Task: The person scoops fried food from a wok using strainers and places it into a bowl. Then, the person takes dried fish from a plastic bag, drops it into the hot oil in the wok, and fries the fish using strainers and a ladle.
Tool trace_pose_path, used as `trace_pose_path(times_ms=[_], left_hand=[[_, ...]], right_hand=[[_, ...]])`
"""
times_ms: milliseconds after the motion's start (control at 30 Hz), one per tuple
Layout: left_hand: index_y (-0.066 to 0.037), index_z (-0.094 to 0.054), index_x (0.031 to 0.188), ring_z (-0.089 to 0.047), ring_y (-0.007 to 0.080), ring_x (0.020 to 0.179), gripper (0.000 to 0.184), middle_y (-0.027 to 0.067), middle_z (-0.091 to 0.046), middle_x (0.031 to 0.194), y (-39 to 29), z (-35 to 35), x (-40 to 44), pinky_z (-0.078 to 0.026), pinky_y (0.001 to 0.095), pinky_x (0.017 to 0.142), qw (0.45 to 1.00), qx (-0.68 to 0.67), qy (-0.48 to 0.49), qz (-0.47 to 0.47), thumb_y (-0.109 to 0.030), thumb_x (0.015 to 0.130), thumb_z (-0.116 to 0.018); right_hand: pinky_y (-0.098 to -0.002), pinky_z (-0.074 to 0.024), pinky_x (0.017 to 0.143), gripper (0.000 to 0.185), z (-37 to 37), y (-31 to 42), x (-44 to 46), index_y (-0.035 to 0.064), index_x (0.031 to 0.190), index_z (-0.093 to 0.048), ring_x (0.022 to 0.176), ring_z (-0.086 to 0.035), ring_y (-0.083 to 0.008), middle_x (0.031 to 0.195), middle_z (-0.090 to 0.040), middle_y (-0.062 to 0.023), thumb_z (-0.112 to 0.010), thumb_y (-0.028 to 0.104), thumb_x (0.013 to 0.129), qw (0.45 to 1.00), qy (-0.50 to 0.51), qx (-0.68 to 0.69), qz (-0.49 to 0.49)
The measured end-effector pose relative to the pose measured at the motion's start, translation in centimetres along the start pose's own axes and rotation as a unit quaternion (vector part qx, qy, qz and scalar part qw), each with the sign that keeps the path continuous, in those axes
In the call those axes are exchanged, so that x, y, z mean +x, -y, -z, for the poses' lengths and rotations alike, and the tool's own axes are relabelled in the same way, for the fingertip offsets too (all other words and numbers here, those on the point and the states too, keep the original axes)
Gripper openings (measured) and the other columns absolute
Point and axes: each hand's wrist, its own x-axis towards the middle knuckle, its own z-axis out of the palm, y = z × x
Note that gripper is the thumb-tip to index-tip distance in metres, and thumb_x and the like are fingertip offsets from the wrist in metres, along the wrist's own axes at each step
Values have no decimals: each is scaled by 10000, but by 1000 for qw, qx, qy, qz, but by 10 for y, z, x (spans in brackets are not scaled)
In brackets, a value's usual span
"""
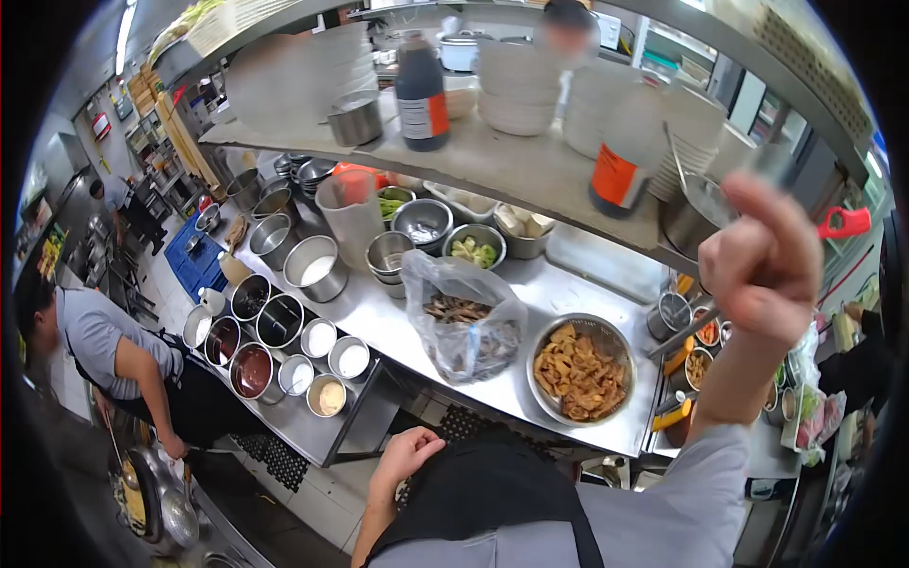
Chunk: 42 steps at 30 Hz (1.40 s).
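and here's the right hand (762, 260) high over the right end of the worktop (379, 329), close to the camera, one finger reaching out and bent, the others curled; whether those fingers are gripping anything, i cannot tell. nearest to it, the metal pot (688, 227) sits on the shelf (511, 172), partly behind the hand, a thin handle (674, 151) leaning up out of it, a bottle with an orange label (617, 180) just beside. down low, the left hand (411, 454) hangs against the black apron (483, 488), its fingers curled loosely together. between the two, on the worktop, a steel bowl (622, 346) carries brown food pieces (579, 376), and left of it slumps an open plastic bag (508, 308) with darker pieces inside. over on the left, another person (114, 341) leans by a pan (137, 497).
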Motion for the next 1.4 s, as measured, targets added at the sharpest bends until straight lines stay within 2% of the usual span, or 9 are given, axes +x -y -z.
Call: trace_pose_path(times_ms=[100, 133, 400, 600, 633, 700, 900, 1133, 1400], left_hand=[[-47, -715, 961, -586, 147, 626, 239, 69, -658, 738, -20, -28, 1, -481, 294, 603, 1000, -25, 9, -13, -268, 873, -736], [-47, -715, 961, -586, 147, 626, 239, 69, -658, 738, -28, -34, 5, -481, 294, 603, 1000, -22, 12, -17, -268, 873, -736], [-48, -712, 961, -593, 162, 631, 234, 76, -652, 739, -48, -54, -17, -478, 309, 598, 999, 15, -43, -27, -266, 878, -735], [-67, -711, 994, -595, 165, 636, 262, 71, -651, 731, -33, -66, -57, -480, 321, 600, 998, 5, -51, 31, -307, 891, -724], [-71, -709, 1009, -594, 171, 646, 264, 73, -649, 739, -28, -69, -62, -483, 325, 609, 998, 16, -55, 20, -310, 897, -715], [-72, -710, 1011, -595, 173, 653, 263, 76, -648, 746, -26, -74, -75, -483, 326, 614, 998, 11, -53, 24, -311, 901, -710], [-73, -708, 1022, -603, 176, 677, 270, 87, -650, 779, -3, -74, -125, -487, 329, 630, 997, -25, -66, 30, -320, 912, -694], [-80, -707, 1010, -640, 222, 685, 277, 100, -679, 777, 65, -77, -232, -504, 347, 636, 984, -47, -128, 112, -341, 933, -662], [-84, -721, 1086, -699, 213, 842, 213, 113, -734, 932, 174, -121, -301, -539, 328, 793, 978, -112, -92, 147, -215, 921, -692]], right_hand=[[-247, -323, 392, 884, 44, 3, 37, 95, 1550, -271, 387, -462, -117, 584, -611, -45, -798, 246, 856, 877, 339, 334, 58], [-257, -323, 394, 719, 50, 12, 44, 111, 1433, -455, 392, -472, -123, 597, -628, -43, -822, 252, 831, 871, 341, 354, 9], [-287, -288, 383, 413, 53, -36, 33, 11, 1052, -648, 383, -348, -127, 515, -495, 9, -808, 334, 850, 858, 277, 431, 38], [-301, -273, 414, 428, -26, -60, 4, -14, 1275, -612, 422, -352, -105, 514, -453, 49, -641, 291, 976, 793, 206, 572, 51], [-244, -252, 389, 518, -60, -71, 1, -224, 1280, -477, 422, -344, -33, 568, -447, 32, -539, 204, 995, 734, 195, 635, 138], [-272, -299, 428, 377, -99, -73, -9, -8, 1298, -598, 418, -357, -75, 547, -453, 48, -516, 228, 1015, 709, 179, 677, 82], [-248, -402, 575, 394, -212, -70, 1, 43, 1335, -534, 604, -370, -95, 771, -441, -9, -432, 302, 1056, 590, 144, 790, 82], [-284, -370, 544, 415, -333, -31, -37, 8, 1291, -605, 588, -415, -131, 701, -457, -20, -610, 238, 946, 471, 192, 860, -42], [-295, -360, 554, 821, -349, 35, -43, -6, 1537, -280, 587, -436, -147, 753, -518, -84, -710, 201, 869, 426, 242, 870, 49]])
